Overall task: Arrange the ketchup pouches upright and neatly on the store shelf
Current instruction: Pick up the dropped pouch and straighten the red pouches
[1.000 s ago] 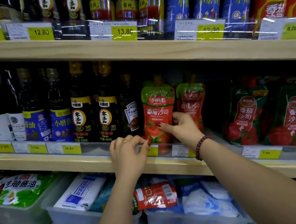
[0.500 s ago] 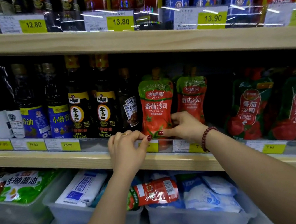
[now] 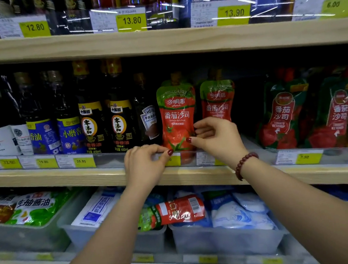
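Up at the middle wooden shelf (image 3: 42,178), two red-and-green spouted ketchup pouches stood upright side by side behind the clear plastic price rail (image 3: 110,160). The front ketchup pouch (image 3: 176,118) sat just right of the dark brown sauce bottle with the white keystone label (image 3: 148,117), and the second ketchup pouch (image 3: 217,99) stood just right of that first pouch, a touch further back.

The left hand (image 3: 144,169) was down at the rail below the front pouch, fingers curled in narrow, thumb and forefinger pinched close near the yellow price tag (image 3: 172,159); whether they actually gripped the tag or the rail could not be told. The right hand (image 3: 218,139), a dark red bead bracelet (image 3: 245,165) at its wrist, sat at the lower right edge of the front pouch, fingers loosely bent, fingertips touching or nearly touching the pouch, not wrapped around it.

Further right of the pouches stood darker green-and-red ketchup bags (image 3: 283,113). Below the shelf, another red pouch (image 3: 179,209) lay flat across the grey plastic bins (image 3: 227,240).
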The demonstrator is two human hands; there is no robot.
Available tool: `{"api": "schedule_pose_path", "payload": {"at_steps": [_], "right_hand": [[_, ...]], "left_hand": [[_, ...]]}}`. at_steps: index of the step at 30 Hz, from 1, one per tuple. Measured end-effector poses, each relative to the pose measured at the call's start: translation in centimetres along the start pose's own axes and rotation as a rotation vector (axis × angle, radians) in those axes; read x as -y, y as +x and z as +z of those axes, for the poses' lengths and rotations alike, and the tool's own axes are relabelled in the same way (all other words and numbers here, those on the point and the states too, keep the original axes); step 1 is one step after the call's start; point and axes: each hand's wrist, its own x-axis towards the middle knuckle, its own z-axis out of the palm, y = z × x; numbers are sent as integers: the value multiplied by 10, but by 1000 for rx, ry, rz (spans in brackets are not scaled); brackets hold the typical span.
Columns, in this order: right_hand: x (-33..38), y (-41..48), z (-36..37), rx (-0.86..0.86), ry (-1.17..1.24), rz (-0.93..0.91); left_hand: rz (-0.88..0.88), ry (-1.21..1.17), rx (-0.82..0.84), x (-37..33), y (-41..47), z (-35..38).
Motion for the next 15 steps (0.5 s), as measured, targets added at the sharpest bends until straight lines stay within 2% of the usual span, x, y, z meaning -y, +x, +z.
{"api": "schedule_pose_path", "payload": {"at_steps": [3, 7, 9, 15], "right_hand": [[11, -25, 0, 0, 27, -196], [2, -56, 27, 122, 46, -298], [-14, -74, 49, 193, 35, -259], [-58, -107, 104, 351, -122, -153]], "left_hand": [[43, -79, 98, 0, 3, -17], [95, 39, 170, 7, 8, -36], [103, 60, 180, 11, 7, -38], [-29, -83, 112, 14, 8, -28]]}}
